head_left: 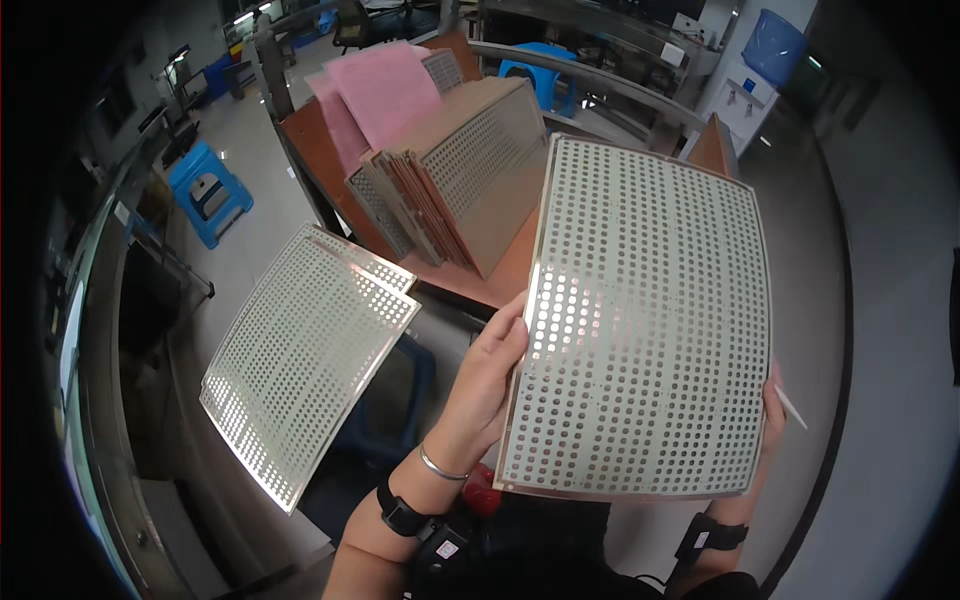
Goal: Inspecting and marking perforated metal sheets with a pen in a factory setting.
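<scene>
In front of me I hold up a large pale green circuit board panel (645, 320), dotted with rows of round metallic pads. My left hand (495, 362) grips its left edge, the thumb on the front face. On the opposite edge my right hand (773, 408) is closed, mostly hidden behind the panel. A thin white pen-like stick (791, 408) juts out from the right hand's fingers. Left of my left forearm lie similar panels (305, 365), one overlapping another, light glinting off their pads.
Ahead, a brown wooden cart (480, 288) carries a leaning stack of panels (485, 150) and pink sheets (385, 90). A blue stool (210, 192) stands on the floor at left, another blue stool (540, 72) behind the cart. A water dispenser (742, 100) is at far right.
</scene>
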Available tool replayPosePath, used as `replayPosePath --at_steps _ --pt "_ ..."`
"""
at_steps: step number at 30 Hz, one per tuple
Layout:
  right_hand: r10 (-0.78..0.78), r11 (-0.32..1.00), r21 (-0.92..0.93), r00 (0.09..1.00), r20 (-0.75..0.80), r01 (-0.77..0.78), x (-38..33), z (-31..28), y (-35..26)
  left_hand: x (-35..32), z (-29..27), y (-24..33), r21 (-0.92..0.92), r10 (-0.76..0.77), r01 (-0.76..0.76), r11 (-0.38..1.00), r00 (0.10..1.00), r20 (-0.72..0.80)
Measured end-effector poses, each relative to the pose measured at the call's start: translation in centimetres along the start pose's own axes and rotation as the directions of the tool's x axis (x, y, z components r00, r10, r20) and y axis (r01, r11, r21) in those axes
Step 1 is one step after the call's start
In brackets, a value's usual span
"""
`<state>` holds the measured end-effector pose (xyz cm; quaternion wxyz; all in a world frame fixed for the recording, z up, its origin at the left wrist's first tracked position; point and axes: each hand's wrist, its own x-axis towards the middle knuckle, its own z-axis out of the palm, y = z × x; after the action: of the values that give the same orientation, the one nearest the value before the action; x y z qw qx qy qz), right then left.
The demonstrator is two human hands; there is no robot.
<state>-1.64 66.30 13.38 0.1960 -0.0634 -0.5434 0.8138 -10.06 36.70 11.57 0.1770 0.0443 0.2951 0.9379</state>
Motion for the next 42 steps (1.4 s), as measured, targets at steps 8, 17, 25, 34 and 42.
replayPosePath --at_steps 8,17,25,34,42 --pt "-0.038 0.999 -0.013 0.999 -0.002 0.038 0.8 0.4 -0.6 -0.6 -0.4 -1.1 -0.084 -0.106 0.11 0.99 0.993 0.058" --pt "-0.019 0.999 0.032 1.0 -0.01 0.019 0.9 0.8 -0.8 -0.2 -0.2 -1.4 -0.01 -0.074 0.074 0.997 0.996 -0.039" --pt "-0.002 0.999 0.036 0.998 -0.055 0.004 0.7 1.4 -1.0 -0.2 -0.1 -1.2 -0.018 -0.088 0.087 0.996 0.995 -0.049" --pt "-0.001 0.998 0.057 0.999 -0.036 0.003 0.7 1.5 -1.0 -0.1 -0.1 -1.1 -0.012 -0.089 0.088 0.996 0.994 -0.068" --pt "0.009 1.0 0.012 1.0 0.03 -0.01 0.8 -0.1 -0.3 -0.6 -0.3 -0.9 0.007 -0.08 0.08 0.997 0.996 -0.039"
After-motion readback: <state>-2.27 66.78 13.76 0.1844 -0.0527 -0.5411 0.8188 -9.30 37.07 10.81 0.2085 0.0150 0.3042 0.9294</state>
